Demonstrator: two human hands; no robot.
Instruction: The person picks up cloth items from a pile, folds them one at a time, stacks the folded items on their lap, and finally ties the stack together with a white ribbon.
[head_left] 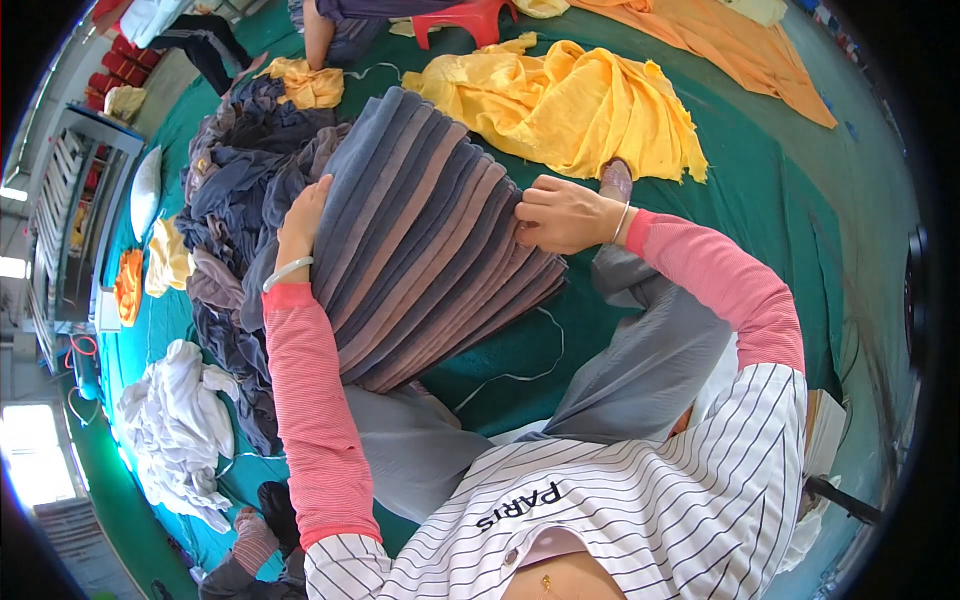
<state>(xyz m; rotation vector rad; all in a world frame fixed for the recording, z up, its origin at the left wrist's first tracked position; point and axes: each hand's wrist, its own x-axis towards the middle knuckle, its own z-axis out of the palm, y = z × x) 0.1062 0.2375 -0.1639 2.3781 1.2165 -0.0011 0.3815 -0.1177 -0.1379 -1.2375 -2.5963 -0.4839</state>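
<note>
A fanned stack of cloths (pixel 410 240), towel-like and banded in slate grey and dusty brown, leans across in front of me above my grey-trousered legs. My left hand (pixel 302 218) closes on its left edge near the upper corner, fingers pointing up along the fabric. At the opposite edge, my right hand (pixel 562 214) is curled, pinching the cloth between thumb and fingers. How many layers either hand grips is hidden. Both wrists wear bangles below pink sleeves.
A loose heap of dark cloths (pixel 240 190) lies left of the stack, with white cloth (pixel 180 425) nearer me. Yellow cloth (pixel 570 105) spreads beyond, near a red stool (pixel 468 20). A white cord (pixel 540 375) trails over the green sheet (pixel 770 220). Other people's legs show at the edges.
</note>
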